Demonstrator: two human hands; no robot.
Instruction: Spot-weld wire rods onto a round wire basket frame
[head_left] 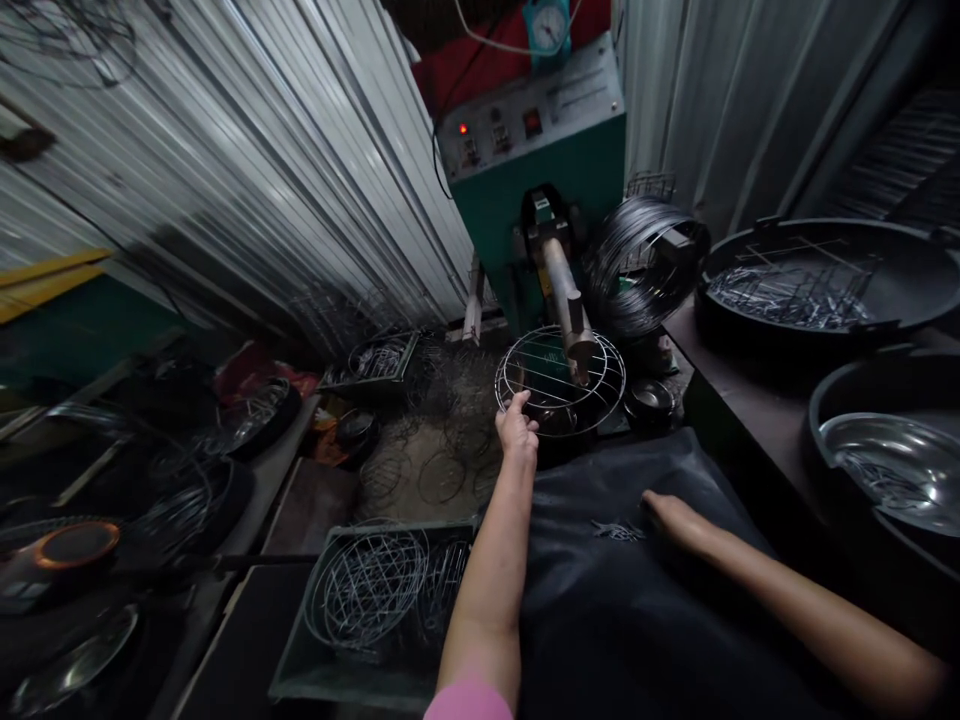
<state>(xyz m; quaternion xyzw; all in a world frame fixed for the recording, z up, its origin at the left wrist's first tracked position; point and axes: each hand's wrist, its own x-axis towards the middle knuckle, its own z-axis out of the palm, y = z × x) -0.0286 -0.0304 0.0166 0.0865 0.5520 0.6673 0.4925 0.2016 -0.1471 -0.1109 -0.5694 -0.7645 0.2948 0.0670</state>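
My left hand (516,424) reaches forward and grips the near left rim of a round wire rack (560,381). The rack sits under the metal arm (566,300) of a green welding machine (536,170). My right hand (670,516) rests on a dark cloth over my lap (622,590), next to a small bundle of wire pieces (616,530); its fingers look curled, and whether they hold anything I cannot make out.
A coil of wire (637,265) hangs right of the machine. Black pans (825,280) with cut wires and a steel bowl (892,465) stand on the right bench. A crate of finished racks (375,590) lies at lower left. Loose wire rings (442,440) litter the floor.
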